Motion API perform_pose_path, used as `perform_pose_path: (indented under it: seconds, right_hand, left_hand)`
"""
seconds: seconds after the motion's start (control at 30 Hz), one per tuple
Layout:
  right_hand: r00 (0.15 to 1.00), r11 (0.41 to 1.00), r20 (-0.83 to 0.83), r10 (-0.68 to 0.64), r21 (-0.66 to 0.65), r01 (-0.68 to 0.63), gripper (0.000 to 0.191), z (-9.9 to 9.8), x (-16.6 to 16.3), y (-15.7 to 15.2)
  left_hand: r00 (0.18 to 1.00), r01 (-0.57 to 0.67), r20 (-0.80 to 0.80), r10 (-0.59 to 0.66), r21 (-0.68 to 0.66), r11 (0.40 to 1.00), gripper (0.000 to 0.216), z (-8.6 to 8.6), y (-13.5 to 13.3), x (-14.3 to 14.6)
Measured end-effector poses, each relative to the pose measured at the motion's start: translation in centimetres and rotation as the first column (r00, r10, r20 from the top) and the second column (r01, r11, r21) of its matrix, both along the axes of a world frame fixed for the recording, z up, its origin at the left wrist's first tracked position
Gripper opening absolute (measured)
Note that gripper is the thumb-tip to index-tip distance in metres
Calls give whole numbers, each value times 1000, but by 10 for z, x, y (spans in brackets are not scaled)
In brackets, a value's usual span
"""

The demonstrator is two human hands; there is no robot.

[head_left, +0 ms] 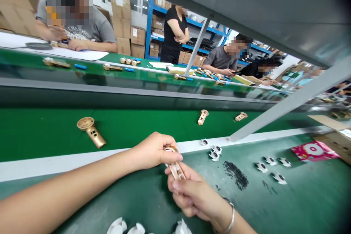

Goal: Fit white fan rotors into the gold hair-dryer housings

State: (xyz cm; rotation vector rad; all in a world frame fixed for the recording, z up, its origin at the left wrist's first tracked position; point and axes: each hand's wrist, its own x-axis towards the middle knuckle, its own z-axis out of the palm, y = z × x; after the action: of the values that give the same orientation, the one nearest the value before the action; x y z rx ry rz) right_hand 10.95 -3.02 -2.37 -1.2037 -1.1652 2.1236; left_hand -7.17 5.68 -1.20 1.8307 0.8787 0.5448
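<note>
Over the near edge of the green worktable, both my hands are on a gold plastic fan housing (177,172) with a round head and a handle. My right hand (193,192) wraps round its handle, thumb on the inner side. At the round head, my left hand (157,151) is closed with its thumb across it, partly hiding a white part there. To the right lie white fan impellers (214,153) with dark centres and a scattered pile of small black pieces (237,175). More white impellers (117,226) sit at the bottom edge, partly cut off.
Gold housings (91,131) lie on the green conveyor belt (153,120) beyond a white rail. A slanted grey post (274,106) rises at right below an overhead shelf (246,3). A pink box (315,151) stands at far right. Several people work across the line.
</note>
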Motion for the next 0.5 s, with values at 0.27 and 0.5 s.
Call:
perform_pose_path:
  seconds: [0.27, 0.5]
  right_hand:
    - [813, 837, 443, -378, 539, 96, 30, 14, 16, 34]
    - [469, 713, 684, -558, 685, -151, 33, 37, 13, 114]
  left_hand:
    - [977, -211, 56, 205, 369, 905, 38, 19, -21, 3]
    - [751, 657, -191, -632, 307, 688, 39, 21, -74, 23]
